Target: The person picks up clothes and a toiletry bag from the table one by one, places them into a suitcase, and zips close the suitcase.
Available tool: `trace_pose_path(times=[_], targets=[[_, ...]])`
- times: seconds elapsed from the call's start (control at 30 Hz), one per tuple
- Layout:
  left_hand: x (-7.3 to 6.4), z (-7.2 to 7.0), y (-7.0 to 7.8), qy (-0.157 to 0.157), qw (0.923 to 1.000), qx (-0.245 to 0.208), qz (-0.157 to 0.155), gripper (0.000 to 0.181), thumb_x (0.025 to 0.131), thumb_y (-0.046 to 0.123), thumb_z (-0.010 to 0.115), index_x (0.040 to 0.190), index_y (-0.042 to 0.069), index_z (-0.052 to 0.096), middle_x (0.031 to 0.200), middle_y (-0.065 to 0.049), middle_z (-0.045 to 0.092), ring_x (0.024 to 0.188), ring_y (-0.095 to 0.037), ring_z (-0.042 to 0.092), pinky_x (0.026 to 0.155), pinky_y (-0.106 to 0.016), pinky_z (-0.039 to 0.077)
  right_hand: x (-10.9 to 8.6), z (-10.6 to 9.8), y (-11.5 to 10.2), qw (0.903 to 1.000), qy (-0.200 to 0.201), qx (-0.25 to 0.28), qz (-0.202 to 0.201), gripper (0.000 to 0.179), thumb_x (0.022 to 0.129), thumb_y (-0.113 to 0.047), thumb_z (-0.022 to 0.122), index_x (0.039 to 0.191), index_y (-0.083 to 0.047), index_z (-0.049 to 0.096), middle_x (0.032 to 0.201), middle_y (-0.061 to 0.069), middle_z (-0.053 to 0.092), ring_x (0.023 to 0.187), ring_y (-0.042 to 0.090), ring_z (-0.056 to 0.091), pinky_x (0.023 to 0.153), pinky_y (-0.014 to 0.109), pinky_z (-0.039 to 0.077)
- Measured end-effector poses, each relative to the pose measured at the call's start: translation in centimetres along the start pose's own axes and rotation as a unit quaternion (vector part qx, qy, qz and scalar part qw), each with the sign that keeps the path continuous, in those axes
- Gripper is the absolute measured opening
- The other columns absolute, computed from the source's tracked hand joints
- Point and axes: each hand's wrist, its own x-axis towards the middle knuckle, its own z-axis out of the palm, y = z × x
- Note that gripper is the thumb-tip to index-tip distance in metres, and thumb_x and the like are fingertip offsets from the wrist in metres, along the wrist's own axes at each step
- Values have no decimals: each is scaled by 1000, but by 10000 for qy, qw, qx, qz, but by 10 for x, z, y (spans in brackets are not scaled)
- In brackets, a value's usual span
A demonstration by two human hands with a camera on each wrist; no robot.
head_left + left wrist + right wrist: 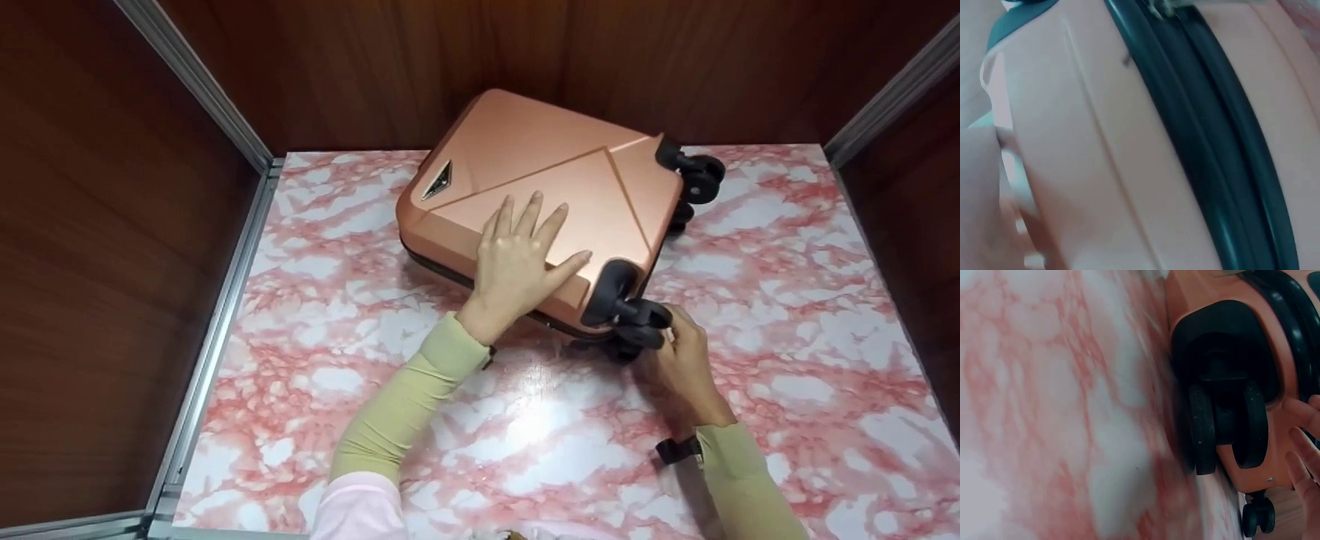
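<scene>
A rose-gold hard-shell suitcase lies on its side, tilted across the table, its black wheels toward the right. My left hand rests flat on the upper shell with fingers spread. Near the front wheels, my right hand reaches to the wheel end, partly hidden behind them. In the right wrist view its extended fingers touch the base beside a black twin wheel. The black zipper band runs along the side in the left wrist view.
Red-and-white marbled surface lies under the suitcase. Dark wood panels stand behind and at both sides, with metal frame strips along the corners. The suitcase's far edge is close to the back panel.
</scene>
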Motion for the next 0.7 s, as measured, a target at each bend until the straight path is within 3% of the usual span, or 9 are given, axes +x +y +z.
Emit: trace_pose_path(times=[0.17,0.23,0.37,0.47,0.57,0.7], targets=[[-1,5,-21,23,9964,-518,664,84,87,84,43,152,32,50,158,-5,42,147,-35,30,120,-49,16,6,-5,-2,9937,-168,-164,1093,19,102,-36,61,110,-29,77,102,-5,70,97,13,64,86,24,47],[-2,8,-25,135,9944,-608,851,85,86,84,45,153,31,50,158,-6,42,147,-34,30,121,-49,13,9,-7,-1,9909,-222,-259,1301,23,101,-47,57,112,-36,75,103,-9,70,98,12,64,87,27,48],[-1,12,-23,331,9941,-480,916,87,86,85,43,153,29,50,157,-8,43,145,-35,33,120,-49,18,20,-12,7,9914,-240,-292,1250,24,103,-42,54,114,-36,74,103,-8,71,98,13,65,89,28,48],[0,12,-17,220,9966,-205,769,90,86,87,39,155,30,46,159,-8,41,145,-35,33,119,-49,19,28,-14,13,9910,-233,-354,1268,27,104,-40,50,113,-33,74,99,-7,72,95,13,65,86,27,48],[2,13,-12,23,9979,72,648,94,84,89,36,158,31,41,162,-7,36,146,-35,30,119,-49,18,37,-15,18,9910,-102,-437,1259,33,105,-40,47,113,-24,75,95,-1,72,90,16,65,83,27,48],[7,18,-12,49,9977,152,662,98,82,91,38,159,31,39,162,-6,34,147,-33,29,118,-49,20,53,-15,29,9952,143,-559,796,29,102,-22,50,109,-6,74,91,11,70,87,24,64,81,33,48]])
